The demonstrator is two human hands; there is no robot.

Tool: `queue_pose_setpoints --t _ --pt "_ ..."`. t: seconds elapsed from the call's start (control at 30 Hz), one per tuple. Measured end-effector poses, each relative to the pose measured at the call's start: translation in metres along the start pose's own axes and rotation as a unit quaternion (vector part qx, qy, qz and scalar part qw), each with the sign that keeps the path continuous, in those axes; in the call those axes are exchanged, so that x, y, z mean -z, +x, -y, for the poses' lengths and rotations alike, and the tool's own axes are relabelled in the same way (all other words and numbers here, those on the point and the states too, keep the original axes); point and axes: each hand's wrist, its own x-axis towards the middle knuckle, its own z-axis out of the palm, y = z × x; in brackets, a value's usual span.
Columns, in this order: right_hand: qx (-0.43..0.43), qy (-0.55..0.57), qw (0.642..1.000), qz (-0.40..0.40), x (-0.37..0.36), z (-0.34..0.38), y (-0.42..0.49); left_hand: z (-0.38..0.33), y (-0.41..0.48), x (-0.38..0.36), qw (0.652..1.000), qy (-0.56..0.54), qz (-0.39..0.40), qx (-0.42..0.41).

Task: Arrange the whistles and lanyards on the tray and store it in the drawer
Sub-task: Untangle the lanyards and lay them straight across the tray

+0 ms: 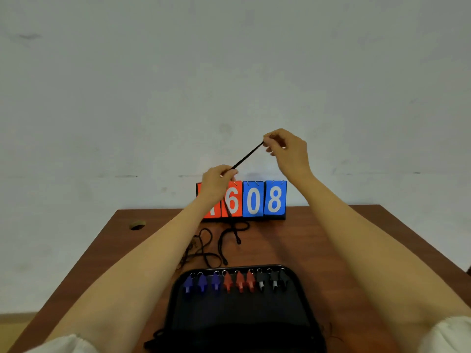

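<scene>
Hands pinching taut black lanyard, nine whistles seemingly on tray

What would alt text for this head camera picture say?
Two hands, left hand and right hand, stretch a black lanyard taut above a wooden table. Below, a black tray holds nine whistles.

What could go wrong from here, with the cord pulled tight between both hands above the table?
1. The cord stretched between left hand and right hand trails down past the scoreboard; lifting further might drag or tip it.
2. Its tail lies beside the loose cords, so they could tangle.
3. Lowered carelessly, it might knock the whistles on the tray.
</scene>
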Motion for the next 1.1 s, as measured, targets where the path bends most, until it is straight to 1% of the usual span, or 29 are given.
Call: queue_pose_setpoints --t 0.1,0.2,0.23,0.33,0.47,0.63,0.73,0.87,0.97,1.1 --pt "-0.009 0.001 1.000 -0.018 0.020 0.009 -0.005 -0.001 -0.009 0.024 0.995 0.091 -0.039 -0.031" --pt "-0.034 -0.013 0.999 -0.039 0.034 0.012 -0.018 0.004 -0.024 0.045 0.971 0.221 -0.068 -0.065" --pt "-0.046 -0.025 0.998 -0.041 0.037 0.012 -0.024 0.006 -0.031 0.050 0.970 0.226 -0.059 -0.060" --pt "-0.082 -0.069 0.993 -0.046 0.044 0.006 -0.044 0.014 -0.058 0.063 0.985 0.168 -0.019 -0.033" --pt "-0.141 -0.059 0.986 -0.060 0.053 -0.009 -0.080 0.030 -0.098 0.072 0.987 0.161 -0.012 -0.009" --pt "-0.218 -0.136 0.966 -0.016 0.060 -0.046 -0.138 0.066 -0.144 0.074 0.986 0.150 0.025 0.068" --pt "-0.257 -0.188 0.948 0.024 0.065 -0.069 -0.173 0.086 -0.170 0.069 0.980 0.159 0.056 0.104" --pt "-0.310 -0.226 0.921 0.073 0.068 -0.094 -0.214 0.112 -0.198 0.061 0.960 0.214 0.110 0.140" --pt "-0.334 -0.244 0.906 0.093 0.070 -0.104 -0.239 0.126 -0.213 0.058 0.952 0.226 0.105 0.180" --pt "-0.351 -0.266 0.891 0.110 0.072 -0.112 -0.268 0.135 -0.230 0.055 0.939 0.255 0.111 0.201"
